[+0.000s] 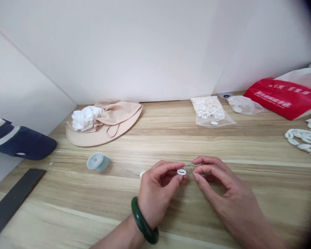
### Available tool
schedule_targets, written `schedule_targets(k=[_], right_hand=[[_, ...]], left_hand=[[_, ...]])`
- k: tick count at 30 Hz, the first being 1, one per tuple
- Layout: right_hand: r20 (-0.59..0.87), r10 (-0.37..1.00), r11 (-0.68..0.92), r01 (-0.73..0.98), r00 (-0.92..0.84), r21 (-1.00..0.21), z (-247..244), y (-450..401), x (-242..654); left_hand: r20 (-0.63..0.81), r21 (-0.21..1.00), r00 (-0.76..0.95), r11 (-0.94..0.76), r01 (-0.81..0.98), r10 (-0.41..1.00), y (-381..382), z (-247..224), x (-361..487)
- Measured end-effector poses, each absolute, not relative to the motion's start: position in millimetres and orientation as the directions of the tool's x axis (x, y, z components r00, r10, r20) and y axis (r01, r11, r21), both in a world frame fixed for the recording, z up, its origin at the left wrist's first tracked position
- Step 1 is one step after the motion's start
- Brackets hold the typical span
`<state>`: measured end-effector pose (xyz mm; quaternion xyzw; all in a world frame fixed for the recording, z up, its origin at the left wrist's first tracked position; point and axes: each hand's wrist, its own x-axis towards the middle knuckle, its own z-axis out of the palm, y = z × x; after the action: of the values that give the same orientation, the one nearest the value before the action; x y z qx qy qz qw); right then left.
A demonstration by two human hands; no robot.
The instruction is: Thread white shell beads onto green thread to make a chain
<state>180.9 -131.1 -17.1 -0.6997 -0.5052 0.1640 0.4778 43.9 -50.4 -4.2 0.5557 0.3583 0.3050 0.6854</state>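
Between the thumb and index finger of my left hand (162,188) is a small white shell (181,172) with a dark slit facing up. A green bangle (142,221) circles the left wrist. Just right of the shell, my right hand (223,186) pinches a thin grey-green cord (191,167), which forms a small loop between the hands. A spool of pale blue-green cord (98,162) lies on its side to the left, its line running to another white shell (142,174) partly hidden behind my left hand.
On the wooden table (168,138) lie a beige visor (106,136) with white cloth, a bag of shells (208,109), a small clear bag (245,104), a red bag (282,98), strung shells (304,140), a dark bar (12,204) and a navy object (28,141).
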Motion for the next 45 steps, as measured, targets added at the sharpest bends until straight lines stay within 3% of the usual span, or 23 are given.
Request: schedule_targets(k=[9,16,24,45], right_hand=[[0.262,0.862,-0.033,0.563,0.435,-0.826,-19.2,-129.8,180.2],[0.265,0.855,-0.037,0.563,0.446,-0.826,-17.7,-129.5,179.2],[0.262,0.846,-0.028,0.529,0.465,-0.848,-20.3,-131.1,178.4],[0.241,0.878,0.007,0.492,0.414,-0.870,-17.9,-131.9,175.7]], left_hand=[[-0.099,0.994,0.570,0.103,0.026,0.816,-51.6,-3.8,41.9],[-0.127,0.987,0.569,0.158,-0.005,0.812,-51.2,-3.1,44.6],[-0.249,0.940,0.568,0.337,-0.053,0.784,-52.4,-1.5,47.2],[-0.262,0.920,0.573,0.381,-0.095,0.776,-51.3,-5.3,46.5]])
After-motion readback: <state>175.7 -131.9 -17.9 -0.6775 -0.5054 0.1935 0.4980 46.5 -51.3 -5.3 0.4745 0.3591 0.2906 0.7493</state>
